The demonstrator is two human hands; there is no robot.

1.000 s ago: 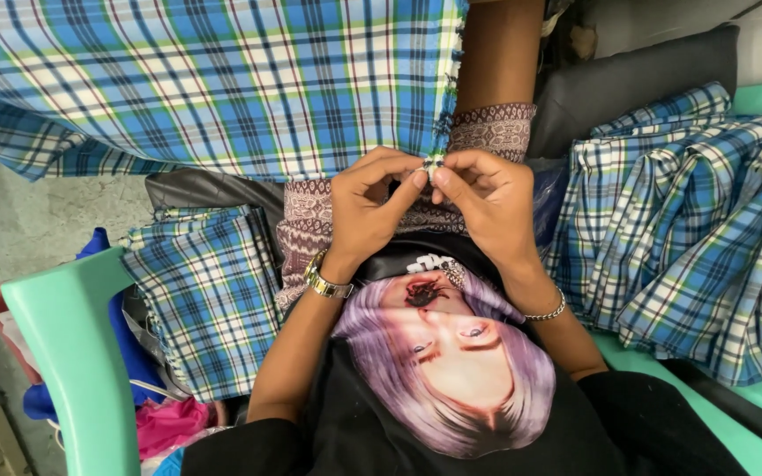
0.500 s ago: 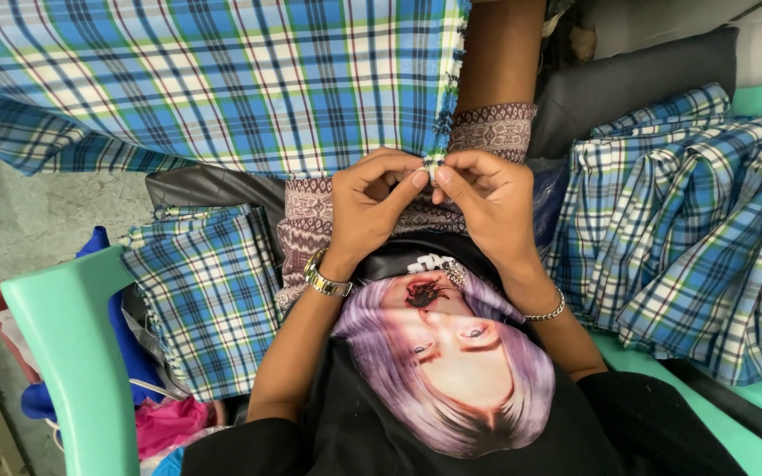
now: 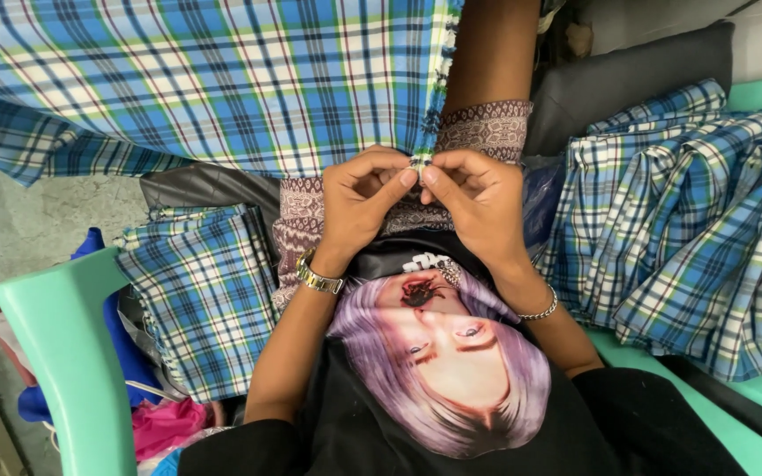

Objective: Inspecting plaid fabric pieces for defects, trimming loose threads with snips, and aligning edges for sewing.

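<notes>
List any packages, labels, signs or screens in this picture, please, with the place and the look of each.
No packages, labels, signs or screens show.
The nearest thing is the printed picture on the black shirt, below both hands: a purple-haired illustrated figure, with small white lettering above it.
The left hand and right hand pinch the edge of the blue plaid cloth.

Whatever the left hand (image 3: 359, 207) and right hand (image 3: 478, 203) pinch between their fingertips is too small to make out; curled fingers cover it. The large plaid cloth (image 3: 205, 79) runs off the far and left edges. The plaid pile (image 3: 690, 220) on the right is cut by the right edge. The green chair (image 3: 63, 353) continues past the near edge, and the bundles beside it are partly hidden.
</notes>
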